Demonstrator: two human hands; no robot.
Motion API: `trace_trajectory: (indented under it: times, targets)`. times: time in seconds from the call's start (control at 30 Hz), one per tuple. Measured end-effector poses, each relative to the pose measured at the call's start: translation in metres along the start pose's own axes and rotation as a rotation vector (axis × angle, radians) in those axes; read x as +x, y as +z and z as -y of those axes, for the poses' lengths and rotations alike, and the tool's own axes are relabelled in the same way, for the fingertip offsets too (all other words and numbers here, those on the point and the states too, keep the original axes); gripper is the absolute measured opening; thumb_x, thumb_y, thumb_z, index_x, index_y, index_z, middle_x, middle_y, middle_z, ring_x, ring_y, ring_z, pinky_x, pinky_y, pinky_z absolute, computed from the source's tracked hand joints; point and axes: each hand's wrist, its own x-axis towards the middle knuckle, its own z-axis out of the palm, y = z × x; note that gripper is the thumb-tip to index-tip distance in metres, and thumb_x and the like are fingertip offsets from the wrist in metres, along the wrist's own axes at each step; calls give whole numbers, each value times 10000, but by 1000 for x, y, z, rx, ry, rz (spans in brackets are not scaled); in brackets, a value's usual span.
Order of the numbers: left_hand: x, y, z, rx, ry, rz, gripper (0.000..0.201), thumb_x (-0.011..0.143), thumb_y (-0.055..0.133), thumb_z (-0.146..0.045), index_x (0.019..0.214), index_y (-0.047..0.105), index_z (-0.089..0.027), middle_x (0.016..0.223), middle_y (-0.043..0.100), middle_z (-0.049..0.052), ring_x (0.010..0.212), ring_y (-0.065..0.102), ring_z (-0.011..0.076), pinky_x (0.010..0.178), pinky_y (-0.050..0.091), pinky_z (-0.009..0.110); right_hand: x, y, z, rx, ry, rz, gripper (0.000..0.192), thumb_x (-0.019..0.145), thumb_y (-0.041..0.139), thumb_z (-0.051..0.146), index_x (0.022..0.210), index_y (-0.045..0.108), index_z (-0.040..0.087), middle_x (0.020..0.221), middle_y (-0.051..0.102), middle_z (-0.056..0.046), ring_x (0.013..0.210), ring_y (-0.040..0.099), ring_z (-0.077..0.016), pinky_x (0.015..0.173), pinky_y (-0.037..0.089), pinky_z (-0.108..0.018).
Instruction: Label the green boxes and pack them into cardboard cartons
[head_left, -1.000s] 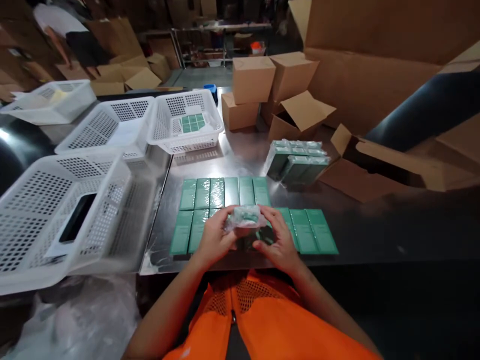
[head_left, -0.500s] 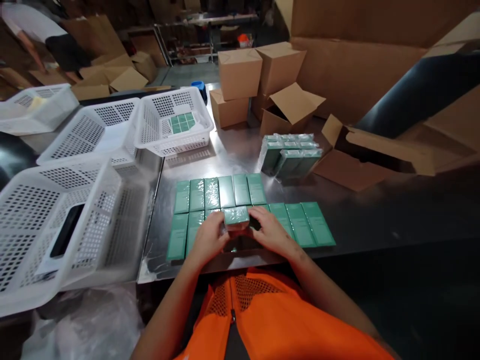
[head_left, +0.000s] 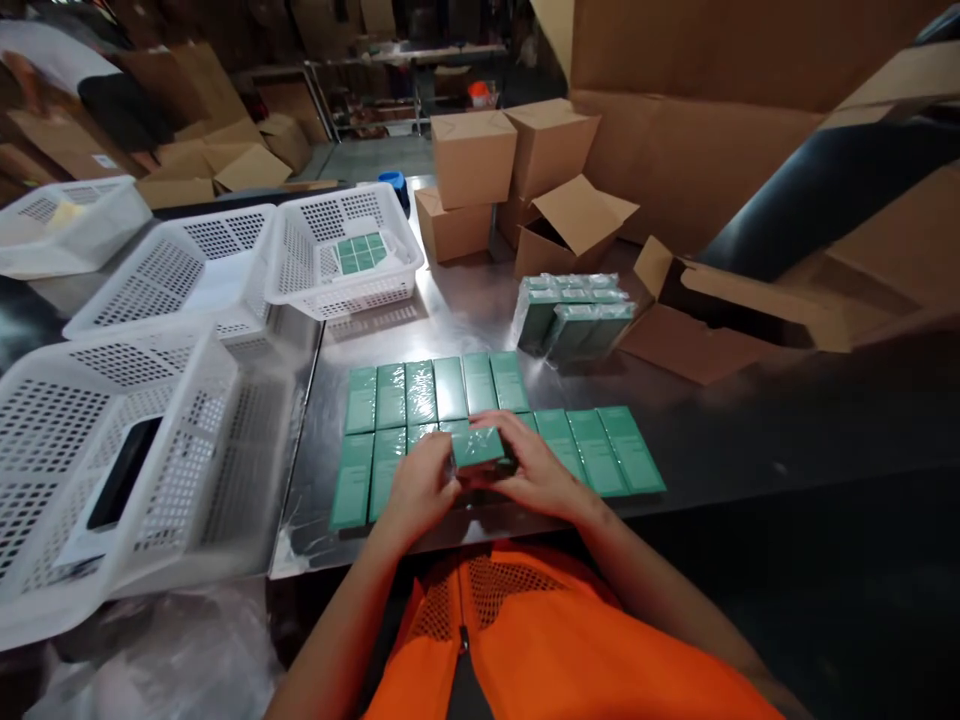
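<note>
Both hands hold one small green box (head_left: 478, 446) just above the near row of flat green boxes (head_left: 600, 450). My left hand (head_left: 420, 487) grips its left end and my right hand (head_left: 529, 468) covers its right side. A second row of green boxes (head_left: 435, 390) lies behind it on the steel table (head_left: 465, 310). A plastic-wrapped bundle of green boxes (head_left: 574, 315) sits further back to the right.
White perforated baskets stand to the left: a near one (head_left: 112, 470) holding a dark flat object, a middle one (head_left: 176, 270), and one (head_left: 341, 250) with green boxes inside. Cardboard cartons (head_left: 510, 170) are stacked at the back; an open carton (head_left: 720, 320) lies right. A person bends at far left.
The green box has come down from raised in front of me to just above the near row. Both hands lowered with it, and the view shifted slightly.
</note>
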Motion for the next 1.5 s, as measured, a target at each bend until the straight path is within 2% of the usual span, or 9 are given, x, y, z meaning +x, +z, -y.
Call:
trace_trajectory:
  times: [0.3, 0.5, 0.67, 0.77, 0.9, 1.17, 1.27, 1.37, 1.5]
  targets:
    - [-25, -22, -27, -54, 303, -146, 234, 854, 498, -200, 620, 500, -196, 733, 605, 52, 674, 581, 174, 583, 426, 271, 22, -81, -21, 316, 208, -534, 465, 840, 649, 633, 1119, 565, 270, 993, 700, -24, 825, 674, -182, 694, 555, -290]
    - [-53, -12, -25, -367, 312, -329, 176, 760, 587, -54, 733, 505, -207, 792, 716, 3, 618, 666, 124, 547, 490, 214, 57, -116, -73, -427, 599, -204, 521, 899, 642, 406, 1331, 467, 172, 1034, 714, -101, 883, 694, -233, 738, 555, -325]
    - [-66, -10, -27, -415, 264, -363, 392, 784, 510, -62, 1137, 574, -219, 564, 608, -72, 412, 539, 105, 438, 404, 207, 62, -97, -86, -630, 600, -8, 423, 884, 687, 290, 1257, 610, 107, 1126, 707, -189, 1094, 655, -326, 932, 491, -370]
    - [-71, -18, -32, -358, 268, -316, 210, 879, 489, -188, 934, 692, -200, 556, 564, -22, 478, 541, 125, 488, 412, 242, 61, -89, -85, -728, 614, 43, 583, 887, 682, 274, 1392, 511, 39, 1117, 704, -224, 1080, 658, -347, 917, 495, -384]
    - [-74, -22, -29, -393, 178, -281, 527, 948, 486, -455, 502, 517, -176, 576, 406, 6, 518, 458, 126, 457, 352, 247, 55, -88, -70, -801, 572, 102, 332, 892, 670, 290, 1193, 688, 152, 1043, 733, -131, 1000, 681, -292, 865, 508, -326]
    - [-72, -3, -35, -737, -200, -309, 204, 826, 733, -327, 770, 582, -201, 932, 715, 54, 649, 665, 157, 566, 560, 273, 62, -125, -45, -1239, 220, -234, 527, 876, 544, 125, 1401, 521, 162, 1538, 417, -162, 1347, 367, -412, 1025, 367, -586]
    - [-75, -2, -43, -900, -388, -285, 355, 805, 752, -398, 1059, 559, -243, 759, 691, -22, 407, 494, 75, 377, 378, 179, 63, -138, -46, -1235, 239, -122, 291, 871, 533, 108, 1132, 653, 156, 1342, 606, -158, 1271, 457, -370, 987, 383, -530]
    - [-75, -10, -40, -783, -411, -206, 285, 814, 728, -448, 889, 642, -188, 552, 582, -43, 369, 406, 58, 361, 261, 172, 50, -142, -36, -1175, 232, -72, 243, 854, 566, 142, 1078, 662, 142, 1052, 687, -147, 1060, 575, -324, 900, 437, -445]
    - [-58, -18, -28, -619, -390, -74, 333, 831, 684, -495, 868, 736, -167, 637, 660, 19, 506, 549, 119, 473, 399, 214, 19, -125, -14, -914, 129, -407, 402, 882, 589, 257, 1272, 617, 160, 1112, 624, -148, 1040, 571, -311, 903, 472, -435]
